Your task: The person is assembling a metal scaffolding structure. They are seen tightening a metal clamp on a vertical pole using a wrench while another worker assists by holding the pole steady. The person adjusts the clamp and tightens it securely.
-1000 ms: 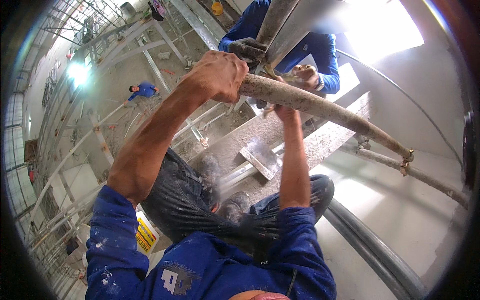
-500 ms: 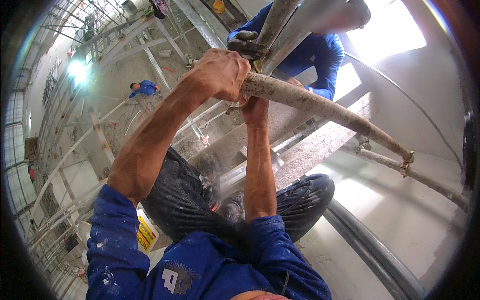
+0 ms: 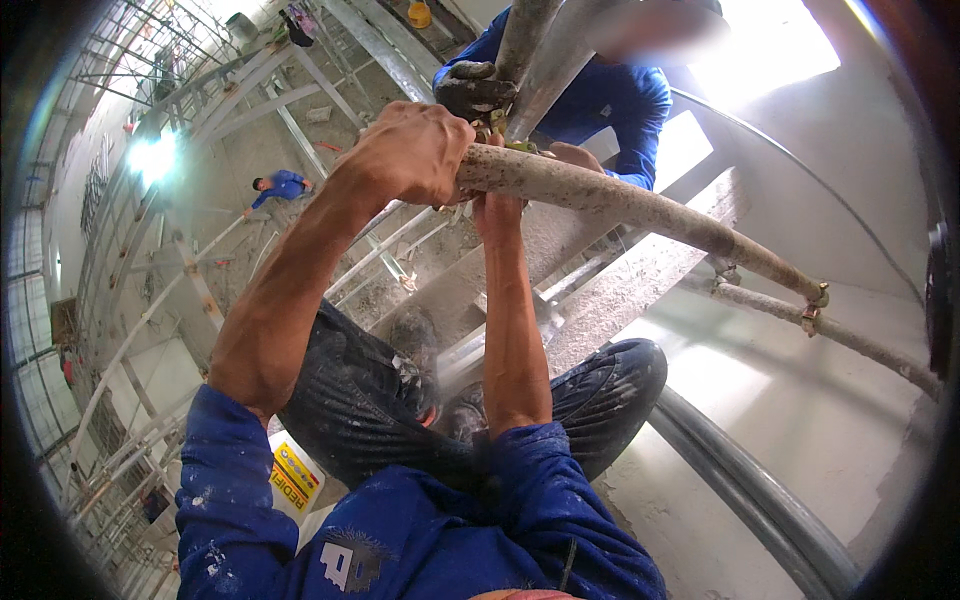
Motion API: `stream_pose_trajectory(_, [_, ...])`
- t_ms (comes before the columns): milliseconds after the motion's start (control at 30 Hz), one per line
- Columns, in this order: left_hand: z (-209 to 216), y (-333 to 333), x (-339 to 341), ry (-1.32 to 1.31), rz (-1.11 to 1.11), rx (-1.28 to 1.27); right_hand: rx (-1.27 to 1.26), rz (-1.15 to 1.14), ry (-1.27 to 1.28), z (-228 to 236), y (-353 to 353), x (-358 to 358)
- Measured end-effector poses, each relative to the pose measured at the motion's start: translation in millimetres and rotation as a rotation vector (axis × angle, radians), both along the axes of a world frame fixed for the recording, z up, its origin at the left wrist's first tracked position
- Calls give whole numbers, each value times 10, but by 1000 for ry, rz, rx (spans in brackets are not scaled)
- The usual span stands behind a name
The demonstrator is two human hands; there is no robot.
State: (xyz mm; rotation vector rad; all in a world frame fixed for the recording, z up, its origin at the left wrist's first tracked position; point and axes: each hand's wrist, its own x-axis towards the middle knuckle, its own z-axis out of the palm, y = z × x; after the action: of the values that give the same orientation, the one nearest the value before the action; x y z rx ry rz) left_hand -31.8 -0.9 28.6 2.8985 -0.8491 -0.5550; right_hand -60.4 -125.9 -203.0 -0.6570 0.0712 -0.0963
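Observation:
My left hand is closed round the near end of a mortar-stained scaffold pipe, which runs off to the right. Just below the pipe, my right hand reaches up from underneath. It looks closed, but the pipe hides most of its fingers and whatever they hold. A scaffold clamp shows in part above the pipe, beside two steeply slanting tubes. Across from me, a co-worker in blue has a dark-gloved hand against those tubes, and that person's bare hand is just behind my pipe.
A dusty plank lies beyond my bent knees. To the right, another clamp meets a lower pipe. Metal tubes run by my right knee. A white bucket stands at my left. Far below, another person is among scaffold frames.
The pipe's near end and both my hands sit slightly farther left in view, as does much of the scene. The co-worker's bare hand shows more clearly behind the pipe.

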Motion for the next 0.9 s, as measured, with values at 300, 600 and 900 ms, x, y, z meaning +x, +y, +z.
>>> stream_pose_trajectory(300, [-59,13,13,-36,3,-25,-38,-201,1,101,475,34])
stream_pose_trajectory(600, [21,-3,20,7,13,-15,434,16,-155,178,789,256])
stream_pose_trajectory(900, [15,-17,46,16,4,2,683,49,-128,84,863,531])
